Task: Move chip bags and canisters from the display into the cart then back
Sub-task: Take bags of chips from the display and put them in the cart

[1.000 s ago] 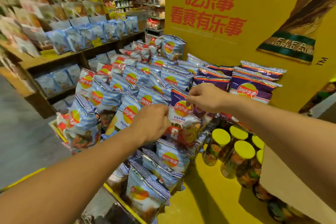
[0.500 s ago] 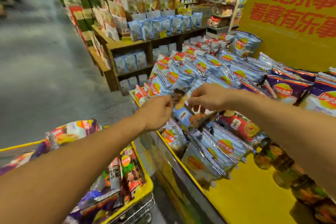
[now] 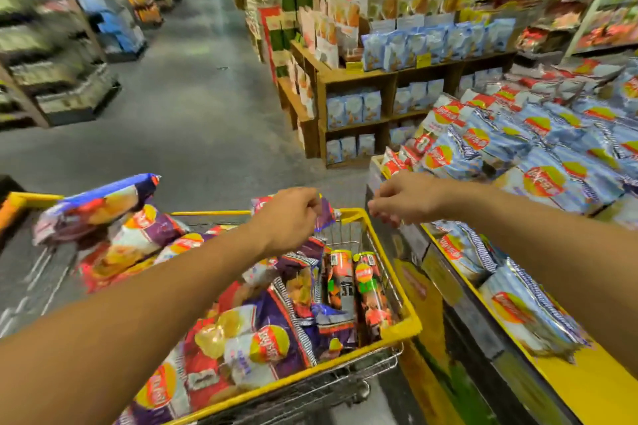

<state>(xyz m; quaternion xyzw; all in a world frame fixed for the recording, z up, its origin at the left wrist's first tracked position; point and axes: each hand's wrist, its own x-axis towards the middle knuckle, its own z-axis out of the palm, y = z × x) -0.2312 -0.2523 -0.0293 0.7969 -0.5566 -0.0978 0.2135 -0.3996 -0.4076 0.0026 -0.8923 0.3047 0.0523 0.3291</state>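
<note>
Left grip [image 3: 286,217] pinching a purple chip bag [image 3: 324,216] over the cart [image 3: 397,328] (right grip [image 3: 404,203] loosely curled, empty).

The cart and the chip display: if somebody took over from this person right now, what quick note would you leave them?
Left hand: pinches a purple chip bag above the cart.
Right hand: loosely curled beside it, nothing visible in it.
Done: the cart holds piled bags and two canisters standing at its right side.
Left: many blue bags lie on the display. Probably drop the held bag in, then later return everything.
</note>
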